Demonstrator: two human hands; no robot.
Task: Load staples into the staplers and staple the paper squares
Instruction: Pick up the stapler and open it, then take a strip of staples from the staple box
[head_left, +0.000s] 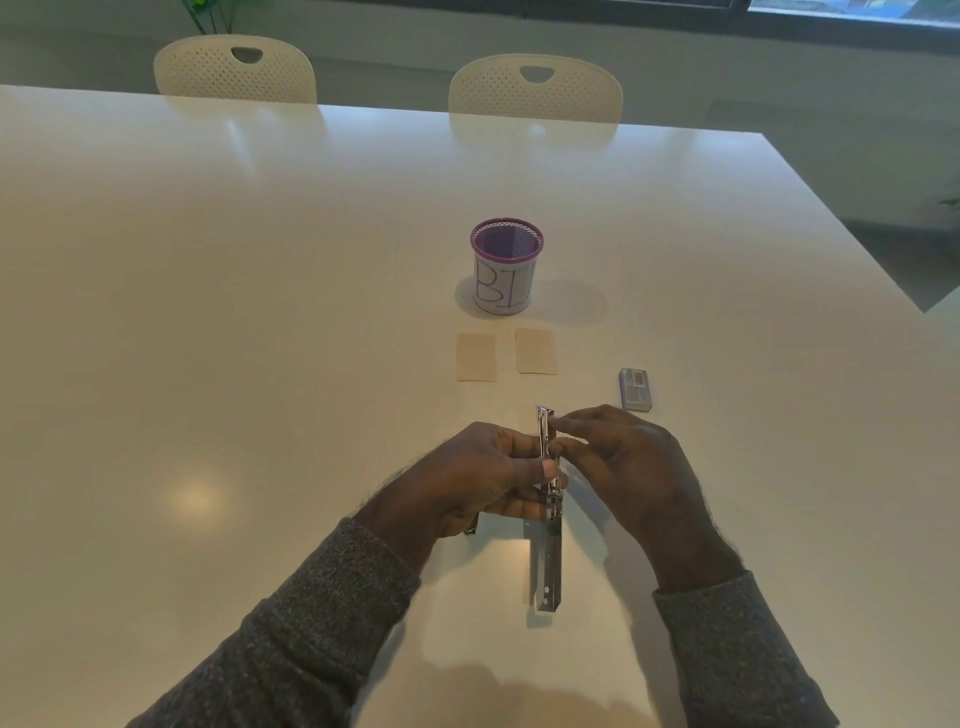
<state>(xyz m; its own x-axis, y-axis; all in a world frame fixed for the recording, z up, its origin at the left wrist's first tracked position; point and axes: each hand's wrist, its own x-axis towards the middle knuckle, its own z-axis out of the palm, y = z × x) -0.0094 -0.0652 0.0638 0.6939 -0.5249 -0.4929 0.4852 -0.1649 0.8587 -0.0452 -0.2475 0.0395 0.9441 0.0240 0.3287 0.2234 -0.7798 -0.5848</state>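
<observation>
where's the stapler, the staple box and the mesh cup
stapler (550, 561), head view, on its opened metal arm
staple box (635, 389), head view, on its top face
mesh cup (505, 288), head view, on its white paper wrap

From my feed, the only writing I can read is on the purple-rimmed mesh cup (506, 267), at twelve o'clock from the hands on the desk (208, 312). A white paper wrap around it carries large hand-drawn blue letters: "B", then "I", and a further stroke cut off by the cup's curve. The small staple box (635, 389), at about two o'clock, shows a barcode on its top face, but its print is too small and blurred for me to read.
</observation>
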